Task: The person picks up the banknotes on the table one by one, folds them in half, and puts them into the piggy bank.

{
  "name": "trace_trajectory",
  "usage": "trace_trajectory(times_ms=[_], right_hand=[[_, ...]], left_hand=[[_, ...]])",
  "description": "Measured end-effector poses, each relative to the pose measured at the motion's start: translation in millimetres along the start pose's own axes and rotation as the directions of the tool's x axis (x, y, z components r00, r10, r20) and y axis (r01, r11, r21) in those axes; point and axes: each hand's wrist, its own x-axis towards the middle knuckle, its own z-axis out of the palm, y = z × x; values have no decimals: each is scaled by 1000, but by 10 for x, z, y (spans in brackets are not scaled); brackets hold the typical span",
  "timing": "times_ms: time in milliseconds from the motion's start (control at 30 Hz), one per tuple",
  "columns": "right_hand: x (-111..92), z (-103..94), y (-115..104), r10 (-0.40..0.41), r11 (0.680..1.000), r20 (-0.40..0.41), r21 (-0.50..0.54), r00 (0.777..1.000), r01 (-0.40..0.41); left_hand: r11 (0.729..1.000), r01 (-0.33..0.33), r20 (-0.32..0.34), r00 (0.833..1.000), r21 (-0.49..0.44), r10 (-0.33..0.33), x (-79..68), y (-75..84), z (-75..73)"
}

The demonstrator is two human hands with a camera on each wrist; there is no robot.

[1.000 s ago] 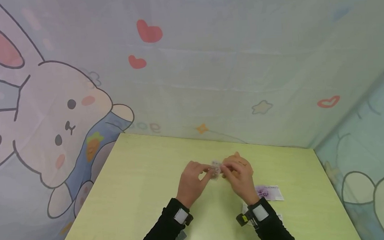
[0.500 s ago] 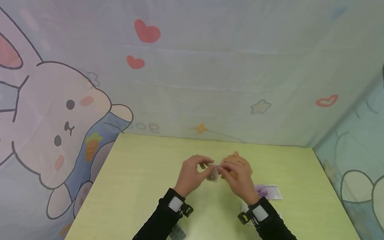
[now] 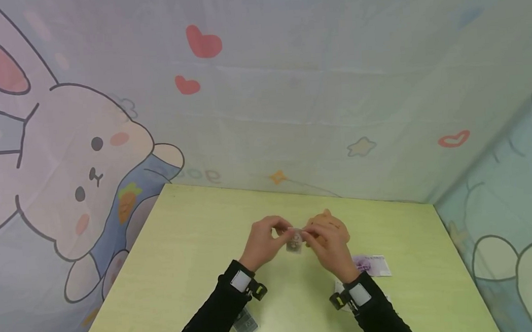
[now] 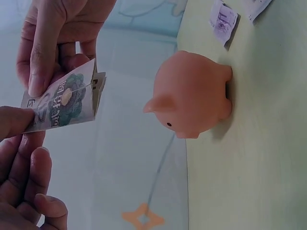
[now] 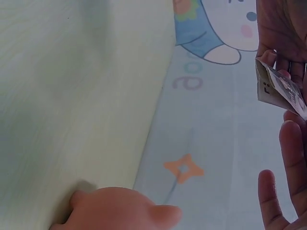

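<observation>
A folded banknote (image 3: 294, 243) with a green flower print is held up between the two hands, its folded layers parting at the lower end. My left hand (image 3: 261, 245) pinches one side of its upper end between thumb and finger. With thumb and forefinger, my right hand (image 3: 331, 251) pinches the opposite side. In the left wrist view, the orange piggy bank (image 4: 189, 93) stands on the table, apart from the banknote (image 4: 64, 98). In the head view, the right hand partly covers the piggy bank (image 3: 335, 221).
A purple note (image 3: 377, 266) lies on the yellow table (image 3: 197, 231) beyond the right wrist, and a pale note (image 3: 339, 287) shows partly under that forearm. By the left forearm lies a grey printed note (image 3: 246, 325). A cartoon cloth (image 3: 280, 104) hangs behind the table.
The banknote has tipped from between the fingertips to hanging just below them. My left hand has shifted slightly left and up, and its forearm uncovers more of the grey note.
</observation>
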Motion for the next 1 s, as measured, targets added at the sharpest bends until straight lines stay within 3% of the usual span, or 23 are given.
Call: trace_trajectory(times_ms=[267, 633, 1000], right_hand=[[11, 2, -12, -29, 999, -16, -27, 999, 28], [-5, 10, -8, -15, 1000, -28, 13, 1000, 15], [17, 28, -38, -29, 999, -92, 21, 995, 31]], left_hand=[[1000, -11, -34, 999, -27, 10, -54, -49, 26], [994, 28, -28, 999, -102, -31, -167, -81, 66], [989, 60, -40, 997, -136, -66, -277, -134, 128]])
